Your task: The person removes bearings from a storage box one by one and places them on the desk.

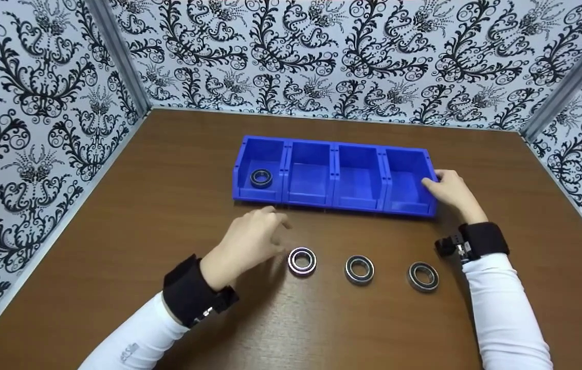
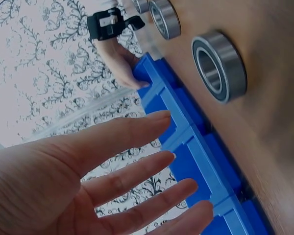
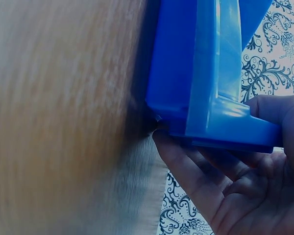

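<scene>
My left hand (image 1: 252, 237) hovers over the table with its fingers spread and nothing in them. Just right of its fingertips lies a ball bearing (image 1: 302, 261), standing out large in the left wrist view as a steel ring (image 2: 219, 67). A second bearing (image 1: 359, 270) and a third bearing (image 1: 423, 277) lie further right in a row. My right hand (image 1: 450, 191) grips the right end wall of a blue storage bin (image 1: 309, 200), thumb over the rim and fingers along the outside, as the right wrist view shows. Inside the bin's leftmost compartment rests another bearing (image 1: 261, 178).
The brown wooden table (image 1: 167, 169) carries the bin towards its back. Patterned panels (image 1: 296, 56) wall it in behind and at both sides, with grey posts (image 1: 119, 56) at the corners. Black straps with small cameras circle both wrists.
</scene>
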A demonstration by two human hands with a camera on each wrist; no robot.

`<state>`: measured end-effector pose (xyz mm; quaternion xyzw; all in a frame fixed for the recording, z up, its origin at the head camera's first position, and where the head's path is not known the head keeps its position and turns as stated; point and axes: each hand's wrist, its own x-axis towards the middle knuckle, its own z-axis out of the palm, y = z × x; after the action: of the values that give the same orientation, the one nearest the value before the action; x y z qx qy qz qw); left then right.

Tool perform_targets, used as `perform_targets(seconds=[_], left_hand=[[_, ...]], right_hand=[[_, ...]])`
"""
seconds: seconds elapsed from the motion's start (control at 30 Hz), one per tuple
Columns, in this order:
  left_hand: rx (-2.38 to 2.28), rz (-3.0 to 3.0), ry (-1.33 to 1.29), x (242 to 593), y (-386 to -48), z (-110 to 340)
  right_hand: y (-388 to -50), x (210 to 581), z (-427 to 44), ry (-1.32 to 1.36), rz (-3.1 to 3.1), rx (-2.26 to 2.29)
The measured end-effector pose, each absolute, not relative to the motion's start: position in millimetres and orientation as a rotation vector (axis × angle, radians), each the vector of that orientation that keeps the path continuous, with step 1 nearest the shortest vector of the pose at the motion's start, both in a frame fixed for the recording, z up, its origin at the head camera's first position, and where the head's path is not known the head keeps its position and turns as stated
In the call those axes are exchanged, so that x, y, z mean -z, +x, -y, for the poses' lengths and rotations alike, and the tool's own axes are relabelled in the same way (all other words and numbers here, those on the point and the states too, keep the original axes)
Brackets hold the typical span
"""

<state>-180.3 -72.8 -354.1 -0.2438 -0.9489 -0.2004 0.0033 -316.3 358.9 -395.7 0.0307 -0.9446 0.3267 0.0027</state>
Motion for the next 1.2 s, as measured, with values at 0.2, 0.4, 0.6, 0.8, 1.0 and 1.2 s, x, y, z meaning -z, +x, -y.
perform_targets(seconds=[0.2,0.4,0.6,0.8,1.0,1.2], left_hand=[[0.658,2.931,-0.709,353.4,-188.3,80.2],[0.693,2.927,-0.671,352.3,-198.4,84.7],[0.692,2.916,-0.645,353.5,-210.9,88.0],[0.685,2.911,-0.630,355.5,-220.6,92.1],[0.718,2.905,-0.602,354.9,-231.2,95.3],[0.701,2.891,-0.564,357.8,-243.7,98.1]], right_hand=[[-316.7,395.8,-359.7,0.102,2.963,-1.011],[-316.3,396.3,-360.3,0.101,2.963,-1.010],[-317.2,397.2,-360.3,0.082,2.968,-1.027],[-318.4,397.3,-360.8,0.104,2.962,-1.018],[-318.3,396.7,-361.8,0.136,2.940,-1.010],[-317.4,397.3,-360.8,0.120,2.941,-1.027]])
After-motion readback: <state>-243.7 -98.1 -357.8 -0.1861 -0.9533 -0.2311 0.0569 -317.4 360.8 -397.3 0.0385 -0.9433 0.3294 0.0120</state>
